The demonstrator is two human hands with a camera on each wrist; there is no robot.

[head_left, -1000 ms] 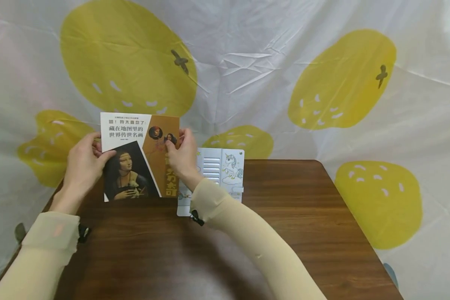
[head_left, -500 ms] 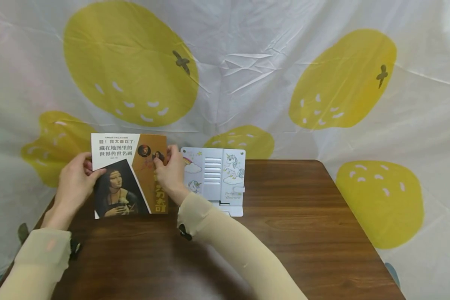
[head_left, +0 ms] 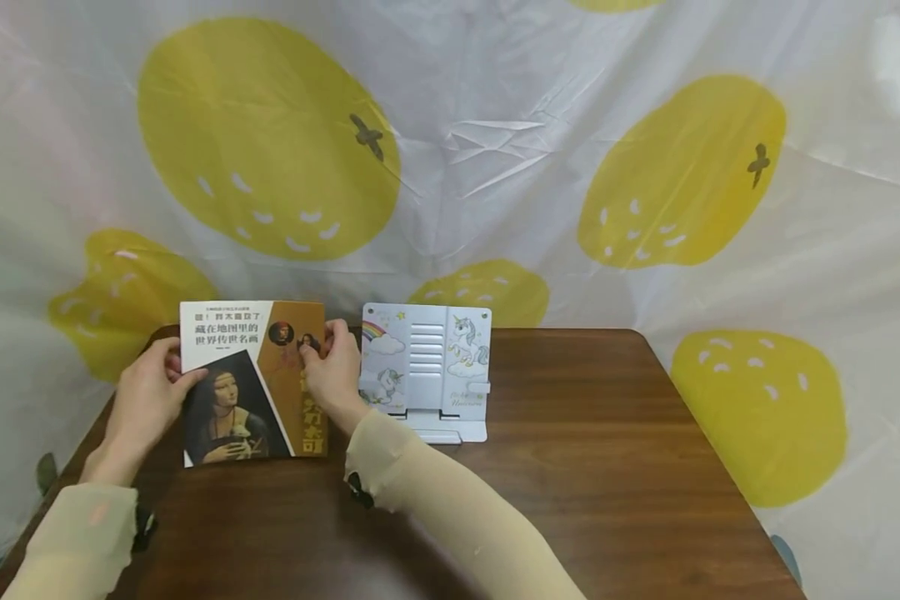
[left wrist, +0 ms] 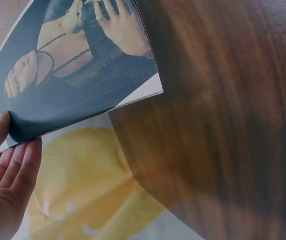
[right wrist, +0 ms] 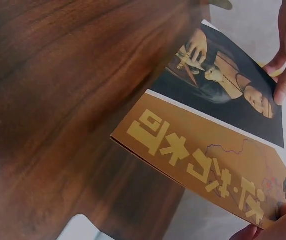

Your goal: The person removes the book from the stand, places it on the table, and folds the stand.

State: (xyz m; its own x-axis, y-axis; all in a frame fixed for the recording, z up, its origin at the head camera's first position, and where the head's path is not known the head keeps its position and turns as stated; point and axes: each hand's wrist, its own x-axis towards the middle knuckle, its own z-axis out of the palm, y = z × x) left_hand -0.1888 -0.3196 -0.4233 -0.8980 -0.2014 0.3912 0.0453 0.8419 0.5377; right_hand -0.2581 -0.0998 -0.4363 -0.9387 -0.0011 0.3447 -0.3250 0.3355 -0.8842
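Both hands hold a thin paperback book point(head_left: 236, 408), its cover showing a painted portrait on white with an orange-brown band at the right. The left hand point(head_left: 146, 396) pinches the left edge, thumb on the cover and fingers behind, as the left wrist view also shows. On the opposite edge, the right hand point(head_left: 335, 367) grips with its thumb on the front. The book leans back, nearly upright, above the table's left part; whether its lower edge touches the wood I cannot tell. Right beside the right hand stands a white book stand point(head_left: 426, 375) with unicorn and rainbow prints.
The dark wooden table point(head_left: 592, 467) extends to the right and toward the front. Behind it hangs a pale curtain point(head_left: 487, 192) with large yellow fruit prints. A white corner point(right wrist: 80, 229), probably of the book stand, shows low in the right wrist view.
Both hands have lowered the book and shifted it slightly left, away from the book stand. The stand, partly covered by the book and right arm before, is now mostly visible.
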